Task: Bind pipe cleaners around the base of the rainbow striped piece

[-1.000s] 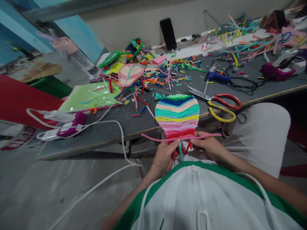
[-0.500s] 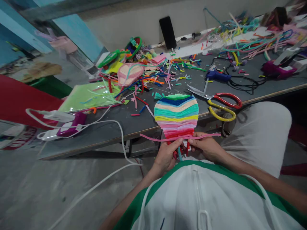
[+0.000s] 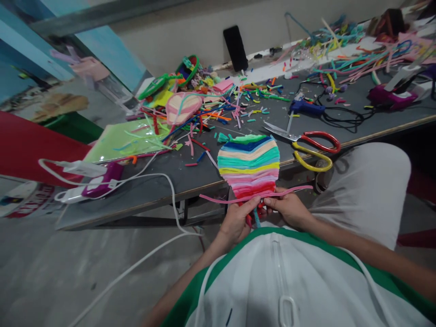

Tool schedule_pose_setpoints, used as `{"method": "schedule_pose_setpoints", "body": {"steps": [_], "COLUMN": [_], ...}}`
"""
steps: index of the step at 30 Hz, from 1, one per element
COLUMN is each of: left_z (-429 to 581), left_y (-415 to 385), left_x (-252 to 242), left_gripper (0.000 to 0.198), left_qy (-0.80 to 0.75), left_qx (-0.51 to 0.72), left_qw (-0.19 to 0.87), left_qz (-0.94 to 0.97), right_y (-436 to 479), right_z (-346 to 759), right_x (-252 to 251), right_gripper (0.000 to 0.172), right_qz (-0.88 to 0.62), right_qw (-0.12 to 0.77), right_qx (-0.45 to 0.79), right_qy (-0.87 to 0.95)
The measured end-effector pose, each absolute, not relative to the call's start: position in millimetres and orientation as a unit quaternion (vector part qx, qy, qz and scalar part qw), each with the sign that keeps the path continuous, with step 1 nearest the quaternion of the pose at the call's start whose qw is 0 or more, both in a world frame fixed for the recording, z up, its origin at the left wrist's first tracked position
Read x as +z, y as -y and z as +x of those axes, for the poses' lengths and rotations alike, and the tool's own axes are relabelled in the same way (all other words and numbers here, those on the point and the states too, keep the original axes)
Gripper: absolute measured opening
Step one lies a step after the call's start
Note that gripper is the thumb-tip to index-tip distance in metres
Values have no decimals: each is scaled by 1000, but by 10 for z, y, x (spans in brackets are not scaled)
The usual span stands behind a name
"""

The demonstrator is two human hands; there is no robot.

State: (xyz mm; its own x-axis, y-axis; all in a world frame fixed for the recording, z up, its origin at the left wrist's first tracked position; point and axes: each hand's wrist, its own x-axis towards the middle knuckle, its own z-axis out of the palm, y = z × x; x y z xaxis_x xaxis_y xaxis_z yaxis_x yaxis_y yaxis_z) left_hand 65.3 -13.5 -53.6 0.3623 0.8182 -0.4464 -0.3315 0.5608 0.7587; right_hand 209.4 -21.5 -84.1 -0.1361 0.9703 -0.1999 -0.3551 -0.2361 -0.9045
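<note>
A striped piece covered in rows of pipe cleaners [image 3: 248, 159], from green and blue at the far end to red near me, sticks out over the table's front edge. Across its red end lies a long pink pipe cleaner [image 3: 221, 200], its two ends reaching out left and right. My left hand [image 3: 236, 220] is closed, thumb pressing the pink pipe cleaner against the striped piece. My right hand [image 3: 289, 206] pinches the same pipe cleaner just to the right. Red and teal ends [image 3: 256, 218] hang below, between the hands; the fingers partly hide this end.
Scissors with red and yellow handles [image 3: 306, 145] lie near the table edge, right of the piece. Beyond them is a blue glue gun [image 3: 306, 108]. Cut pipe cleaner bits [image 3: 235, 106] litter the table [image 3: 163, 181]. A white cable [image 3: 172, 195] hangs off the left side.
My right hand has shifted slightly left, closer to my left hand along the pink pipe cleaner. The view has moved a little; the things on the table stay put.
</note>
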Motion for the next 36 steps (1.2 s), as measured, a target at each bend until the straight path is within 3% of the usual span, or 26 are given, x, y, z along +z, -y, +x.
{"method": "schedule_pose_setpoints", "body": {"steps": [11, 22, 29, 36], "left_z": [622, 652, 639, 555], "left_y": [142, 184, 234, 259], "left_x": [-423, -601, -575, -511], "left_gripper": [23, 24, 32, 31], "left_qy": [-473, -456, -413, -359], "left_qx": [318, 434, 459, 408], "left_qw": [749, 731, 761, 819], "left_qz": [338, 264, 200, 181], "right_y": [211, 212, 210, 224], "right_z": [2119, 2139, 2132, 2127], "right_x": [-806, -825, -778, -810], "right_gripper": [18, 24, 26, 23], "right_qz": [-443, -458, -431, -405], "right_qw": [515, 482, 495, 509], "right_qx": [620, 630, 649, 677], "right_qy": [392, 401, 386, 345]}}
